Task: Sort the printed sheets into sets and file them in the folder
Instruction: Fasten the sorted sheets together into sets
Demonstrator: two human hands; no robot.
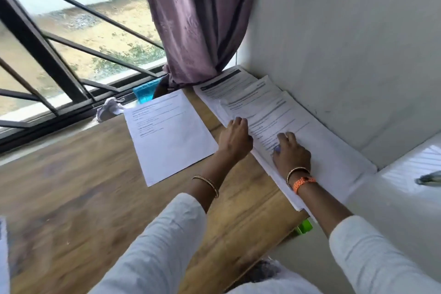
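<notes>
Nearest, lower right: your right hand [291, 153] lies on the fanned stack of printed sheets [269, 112], fingers curled, whether its grip pinches a page you cannot tell; your left hand [236, 136], fingers curled, nips the stack's left edge; centre, one separate set [167, 136] lies flat on the wooden surface [71, 186], long axis running lower right to upper left; stack's axis likewise, along the wall [346, 43]; judged early: one set pulled, most unsorted, no folder seen.
</notes>
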